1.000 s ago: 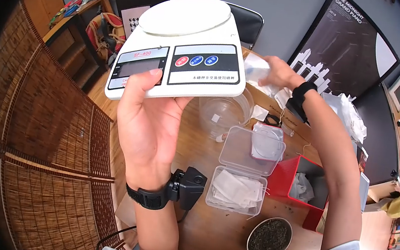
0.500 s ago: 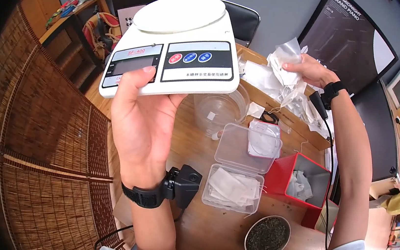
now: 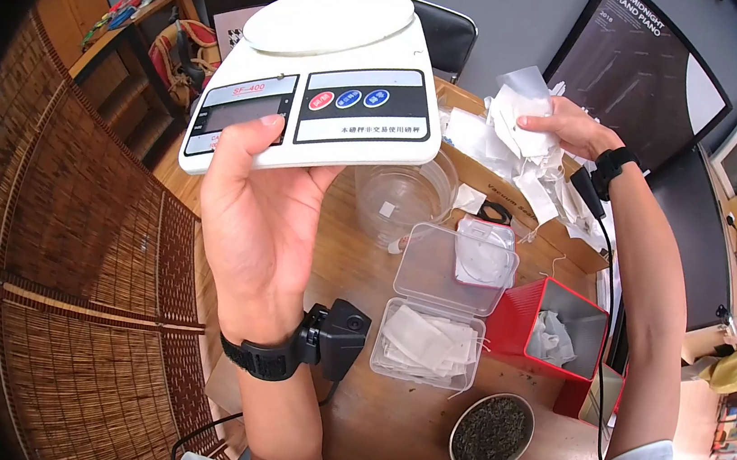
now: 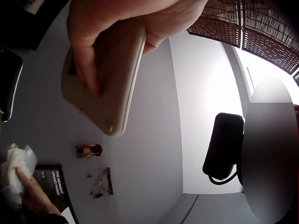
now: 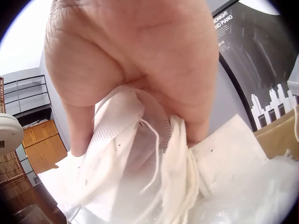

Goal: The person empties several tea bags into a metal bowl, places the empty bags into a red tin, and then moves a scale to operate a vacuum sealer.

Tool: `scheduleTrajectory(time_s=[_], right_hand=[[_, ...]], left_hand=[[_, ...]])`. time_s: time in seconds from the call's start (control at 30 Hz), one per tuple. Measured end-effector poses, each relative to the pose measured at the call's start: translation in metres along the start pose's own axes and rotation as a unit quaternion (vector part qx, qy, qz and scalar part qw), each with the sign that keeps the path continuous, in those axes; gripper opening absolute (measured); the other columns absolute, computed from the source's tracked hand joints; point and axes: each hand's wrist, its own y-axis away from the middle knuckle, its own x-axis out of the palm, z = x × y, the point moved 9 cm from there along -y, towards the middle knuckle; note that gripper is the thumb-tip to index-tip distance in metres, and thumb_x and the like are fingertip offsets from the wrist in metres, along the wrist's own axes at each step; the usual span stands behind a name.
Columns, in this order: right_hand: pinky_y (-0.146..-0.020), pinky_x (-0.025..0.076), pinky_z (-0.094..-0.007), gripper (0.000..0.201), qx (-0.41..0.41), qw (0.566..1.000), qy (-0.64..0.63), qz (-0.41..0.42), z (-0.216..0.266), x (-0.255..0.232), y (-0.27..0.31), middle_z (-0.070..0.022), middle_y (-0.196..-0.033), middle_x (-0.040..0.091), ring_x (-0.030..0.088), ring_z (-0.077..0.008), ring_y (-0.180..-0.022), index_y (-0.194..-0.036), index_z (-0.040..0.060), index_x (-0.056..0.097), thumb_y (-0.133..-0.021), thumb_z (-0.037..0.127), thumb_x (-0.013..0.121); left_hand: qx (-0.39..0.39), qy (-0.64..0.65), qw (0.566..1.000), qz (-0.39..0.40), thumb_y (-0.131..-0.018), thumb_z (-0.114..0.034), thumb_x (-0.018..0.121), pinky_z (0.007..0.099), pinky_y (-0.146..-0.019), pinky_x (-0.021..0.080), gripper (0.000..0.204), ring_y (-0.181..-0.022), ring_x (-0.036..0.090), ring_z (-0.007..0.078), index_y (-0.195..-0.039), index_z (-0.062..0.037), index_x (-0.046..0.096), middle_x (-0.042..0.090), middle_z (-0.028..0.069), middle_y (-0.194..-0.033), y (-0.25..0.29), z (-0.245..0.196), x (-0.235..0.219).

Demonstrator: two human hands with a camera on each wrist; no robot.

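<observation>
My left hand (image 3: 264,227) grips a white kitchen scale (image 3: 312,87) by its front edge, raised above the table and tilted toward the head camera. Its thumb lies over the dark display, and in the left wrist view fingers (image 4: 88,70) curl under the base. At the far side of the table, my right hand (image 3: 571,130) pinches a bunch of white drawstring tea bags (image 5: 177,186) with some clear plastic. This bunch hangs over a long cardboard box (image 3: 517,202) holding more white bags and plastic.
A round clear tub (image 3: 390,196) stands behind an open clear plastic box (image 3: 405,270) with flat white bags inside. To its right is a red box (image 3: 513,319) with pale bags. Nearer sits a handled strainer of dark dried leaves (image 3: 491,435). A woven screen (image 3: 81,197) borders the left.
My right hand has moved right from the box's left end, and the bunch of white bags now shows in its grip. The scale has shifted slightly left in view, still held.
</observation>
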Motion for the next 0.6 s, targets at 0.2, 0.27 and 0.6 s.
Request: scheduleTrajectory(time_s=[0.2, 0.27, 0.6], right_hand=[[-0.094, 0.05, -0.0338, 0.052, 0.025, 0.995, 0.096, -0.005, 0.004, 0.001, -0.006, -0.0106, -0.119, 0.067, 0.061, -0.017, -0.113, -0.127, 0.0005, 0.06, -0.083, 0.021, 0.08], [-0.091, 0.051, -0.0317, 0.051, 0.011, 0.989, 0.139, -0.044, 0.014, 0.001, -0.002, -0.01, -0.116, 0.068, 0.062, -0.0154, -0.11, -0.129, 0.0011, 0.06, -0.085, 0.02, 0.078], [-0.1, 0.049, -0.041, 0.039, -0.194, 0.854, 0.471, -0.109, 0.066, 0.067, -0.013, -0.0162, -0.118, 0.066, 0.062, -0.0311, -0.11, -0.116, 0.0021, 0.068, -0.081, 0.018, 0.074]], left_hand=[[-0.004, 0.002, 1.0, -0.001, -0.09, -0.006, 0.056, 0.0454, -0.095, 0.057, 0.047, -0.114, 0.064, 0.0274, -0.135, 0.0033, 0.046, 0.06, 0.0174, -0.128, 0.001, 0.001, 0.0], [-0.004, 0.003, 1.0, 0.002, -0.09, -0.006, 0.056, 0.0454, -0.095, 0.057, 0.047, -0.114, 0.064, 0.0274, -0.135, 0.0033, 0.046, 0.06, 0.0175, -0.128, 0.0, 0.001, 0.0], [-0.007, 0.002, 1.0, -0.002, -0.09, -0.006, 0.057, 0.0458, -0.094, 0.057, 0.047, -0.113, 0.064, 0.0278, -0.134, 0.003, 0.047, 0.061, 0.0172, -0.127, 0.0, 0.003, 0.0]])
